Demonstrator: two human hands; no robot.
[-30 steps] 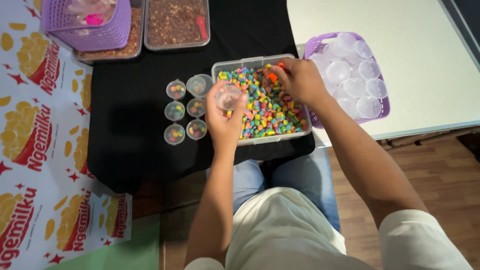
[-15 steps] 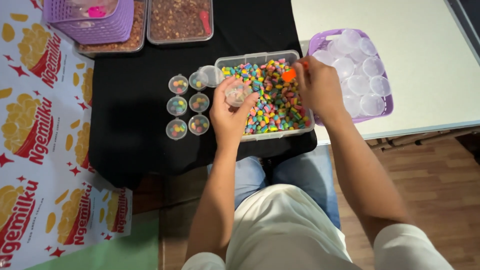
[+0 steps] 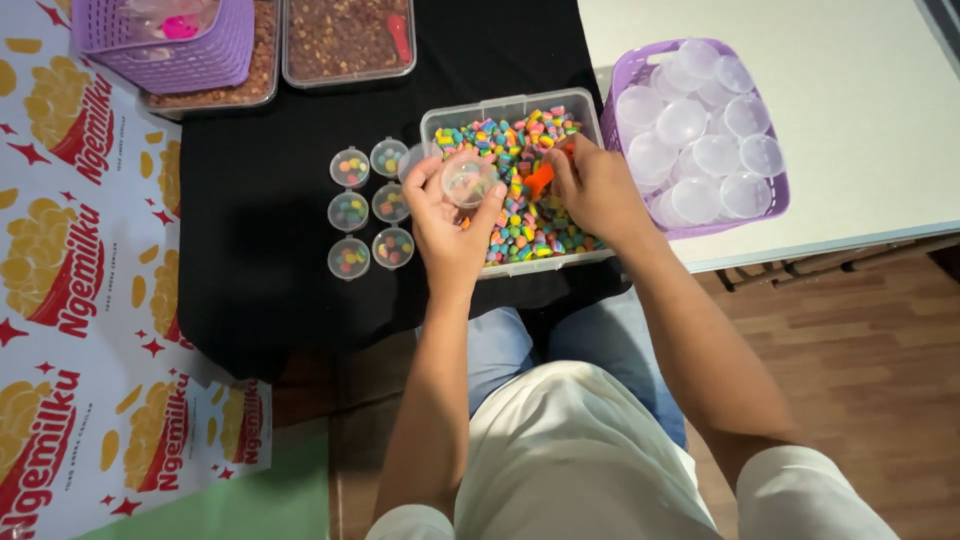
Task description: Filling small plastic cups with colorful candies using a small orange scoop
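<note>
The left hand (image 3: 447,215) pinches a small clear round plastic cup (image 3: 467,180), mouth up. Just to its right, the right hand (image 3: 597,190) grips an orange scoop (image 3: 540,180) over the clear plastic tub of multicoloured candies (image 3: 520,205).

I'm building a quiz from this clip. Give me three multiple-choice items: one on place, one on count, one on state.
1. Where is the purple basket of lids?
A. right of the candy tub
B. on the floor
C. on the person's lap

2. How many filled cups stand left of the tub?
A. two
B. six
C. ten

3. What does the left hand hold?
A. nothing
B. a fork
C. a small clear cup

Answers: 1 A, it sits on the white table; 2 B, two columns of three; 3 C, fingers wrap it.
</note>
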